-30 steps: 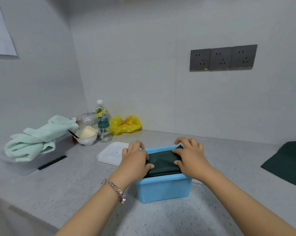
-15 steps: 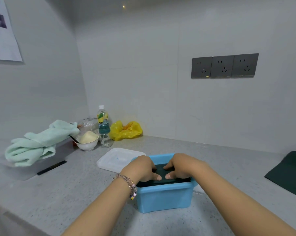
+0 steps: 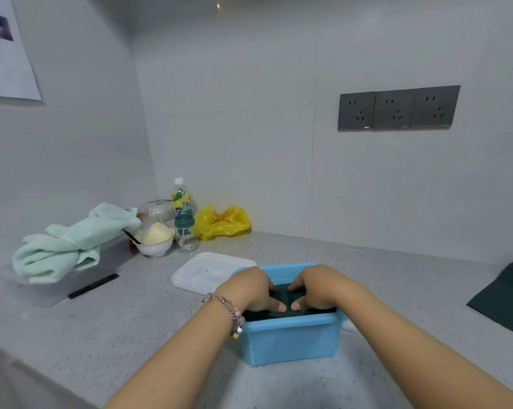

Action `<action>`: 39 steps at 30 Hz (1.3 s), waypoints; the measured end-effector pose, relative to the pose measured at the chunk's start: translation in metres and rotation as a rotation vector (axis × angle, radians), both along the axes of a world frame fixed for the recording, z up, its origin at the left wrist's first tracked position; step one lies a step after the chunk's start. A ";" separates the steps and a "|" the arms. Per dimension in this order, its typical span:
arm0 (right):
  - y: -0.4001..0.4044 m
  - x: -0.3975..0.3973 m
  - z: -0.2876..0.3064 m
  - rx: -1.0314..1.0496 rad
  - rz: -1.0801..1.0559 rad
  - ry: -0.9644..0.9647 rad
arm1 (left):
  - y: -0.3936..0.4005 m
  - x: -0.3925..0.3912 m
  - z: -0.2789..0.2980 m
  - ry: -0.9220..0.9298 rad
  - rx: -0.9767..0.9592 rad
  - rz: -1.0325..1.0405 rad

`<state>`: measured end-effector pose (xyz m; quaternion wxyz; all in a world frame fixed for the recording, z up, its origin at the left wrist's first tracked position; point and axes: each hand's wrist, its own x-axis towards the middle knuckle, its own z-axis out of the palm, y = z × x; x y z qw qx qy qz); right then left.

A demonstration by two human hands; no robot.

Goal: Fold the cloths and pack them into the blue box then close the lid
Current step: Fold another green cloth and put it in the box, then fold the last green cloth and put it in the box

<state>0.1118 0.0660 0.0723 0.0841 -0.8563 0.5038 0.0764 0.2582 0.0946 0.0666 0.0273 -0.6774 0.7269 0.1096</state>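
Down inside the rectangular blue plastic box sits the folded dark green cloth, and both hands are in there with it: the left hand and the right hand side by side, knuckles up, thumbs nearly meeting over the near edge of the fabric. The fingers are bent down onto the cloth, pressing it rather than pinching it, though their tips are hidden behind the knuckles, so how far they curl I cannot tell. To do this well, I'd say press evenly with both palms, work outward from the thumbs toward the box corners, and flatten the cloth below the rim so the lid can seat. The box holds only this one cloth as far as can be seen. Just beyond the left hand's knuckles lies the translucent white plastic lid, flat on the speckled grey countertop, ready for later. Well off past the right wrist, another dark green cloth waits unpacked. Far to the left, a crumpled mint green towel lies heaped. Beyond it, a white ceramic bowl holds a pale yellow mound, beside a clear drink bottle and a crumpled yellow plastic bag.
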 end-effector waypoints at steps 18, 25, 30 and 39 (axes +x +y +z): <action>0.047 -0.036 -0.010 -0.313 -0.145 -0.671 | 0.048 -0.032 0.009 0.307 -0.451 0.030; 0.071 -0.088 -0.018 -0.365 -0.195 -0.703 | 0.062 -0.087 0.005 0.454 -0.482 -0.070; 0.089 -0.161 -0.032 -0.392 -0.322 -0.671 | 0.054 -0.161 -0.013 0.530 -0.454 -0.182; 0.108 -0.289 -0.068 -0.347 -0.581 -0.603 | 0.030 -0.289 -0.061 0.583 -0.292 -0.381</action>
